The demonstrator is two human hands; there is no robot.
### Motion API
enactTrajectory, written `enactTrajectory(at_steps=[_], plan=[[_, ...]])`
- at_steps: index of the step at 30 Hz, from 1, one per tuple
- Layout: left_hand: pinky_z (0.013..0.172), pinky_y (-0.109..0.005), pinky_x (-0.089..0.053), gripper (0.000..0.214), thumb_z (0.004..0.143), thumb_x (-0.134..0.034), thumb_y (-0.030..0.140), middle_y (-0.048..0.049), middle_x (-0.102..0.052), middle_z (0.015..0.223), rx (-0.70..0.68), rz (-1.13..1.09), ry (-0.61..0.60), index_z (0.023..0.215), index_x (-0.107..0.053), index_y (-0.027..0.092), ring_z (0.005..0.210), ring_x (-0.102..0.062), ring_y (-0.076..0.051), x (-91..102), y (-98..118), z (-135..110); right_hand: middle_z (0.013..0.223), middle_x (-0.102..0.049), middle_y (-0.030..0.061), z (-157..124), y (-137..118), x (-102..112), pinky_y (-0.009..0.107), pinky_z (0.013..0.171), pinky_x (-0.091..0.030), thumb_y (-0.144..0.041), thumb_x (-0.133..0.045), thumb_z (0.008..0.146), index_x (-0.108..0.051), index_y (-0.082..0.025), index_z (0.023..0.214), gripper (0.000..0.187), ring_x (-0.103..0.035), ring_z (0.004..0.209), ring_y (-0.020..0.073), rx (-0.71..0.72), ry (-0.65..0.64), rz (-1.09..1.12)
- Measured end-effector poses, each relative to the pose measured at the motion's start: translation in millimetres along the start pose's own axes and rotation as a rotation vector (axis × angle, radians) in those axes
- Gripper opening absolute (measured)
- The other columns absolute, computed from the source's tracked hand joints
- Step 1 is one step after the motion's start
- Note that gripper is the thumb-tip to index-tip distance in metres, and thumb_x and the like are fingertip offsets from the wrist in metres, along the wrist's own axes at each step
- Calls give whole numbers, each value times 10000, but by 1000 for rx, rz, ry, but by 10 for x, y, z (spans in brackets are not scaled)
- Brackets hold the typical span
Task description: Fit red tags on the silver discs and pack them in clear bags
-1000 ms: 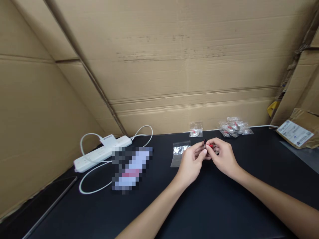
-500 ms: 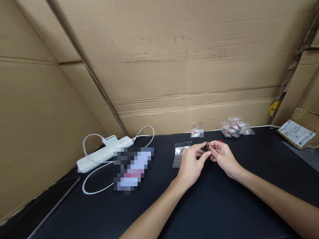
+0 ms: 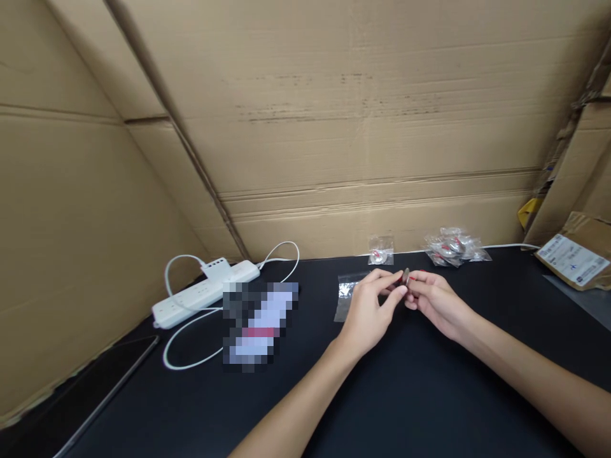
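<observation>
My left hand [image 3: 370, 312] and my right hand [image 3: 436, 299] meet over the black table [image 3: 429, 394], fingertips pinched together on a small round metal piece with red on it [image 3: 406, 276]. Just left of my left hand lies an empty clear plastic bag [image 3: 344, 295]. A single small bag with a red-and-silver piece [image 3: 380, 250] sits by the back wall. A heap of several such filled bags [image 3: 451, 246] lies farther right.
A white power strip [image 3: 205, 292] with a looping white cable lies at left, beside a pixelated flat object [image 3: 260, 324]. Cardboard walls [image 3: 334, 127] enclose the back and left. A labelled cardboard parcel [image 3: 573, 257] sits at far right.
The small piece has been turned between my fingertips and both hands have shifted slightly up and right. The bags have not moved on the table.
</observation>
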State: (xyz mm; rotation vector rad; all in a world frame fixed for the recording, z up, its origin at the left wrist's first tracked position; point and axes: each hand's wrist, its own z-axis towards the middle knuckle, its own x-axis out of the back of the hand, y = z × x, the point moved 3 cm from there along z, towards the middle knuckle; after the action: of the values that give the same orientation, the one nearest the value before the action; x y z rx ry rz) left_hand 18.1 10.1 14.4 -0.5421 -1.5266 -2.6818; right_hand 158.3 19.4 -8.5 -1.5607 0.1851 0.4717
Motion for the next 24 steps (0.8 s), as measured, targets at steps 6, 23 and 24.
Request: enactTrajectory(at_steps=[6, 23, 24], plan=[[718, -334, -578, 180, 834, -646, 246, -89, -712, 877, 191, -279, 87, 948, -719, 127, 730, -679, -182, -30, -159, 36, 575, -577, -2, 6, -36, 10, 259, 481, -411, -402, -789, 697, -638, -153, 736, 294, -510, 512, 118, 240, 61, -290], [584, -214, -479, 150, 855, -596, 293, 8, -591, 705, 188, -199, 32, 789, -580, 159, 634, -596, -117, 84, -77, 98, 999, -627, 43, 17, -59, -49, 320, 655, -596, -236, -814, 682, -595, -246, 1187, 551, -625, 796, 157, 252, -146, -266], [581, -213, -473, 154, 857, -595, 298, 11, -583, 705, 188, -199, 9, 790, -576, 160, 626, -585, -113, 86, -75, 102, 979, -624, 38, 18, -51, -44, 318, 638, -598, -235, -814, 680, -599, -240, 1165, 530, -627, 776, 154, 235, -157, -250]])
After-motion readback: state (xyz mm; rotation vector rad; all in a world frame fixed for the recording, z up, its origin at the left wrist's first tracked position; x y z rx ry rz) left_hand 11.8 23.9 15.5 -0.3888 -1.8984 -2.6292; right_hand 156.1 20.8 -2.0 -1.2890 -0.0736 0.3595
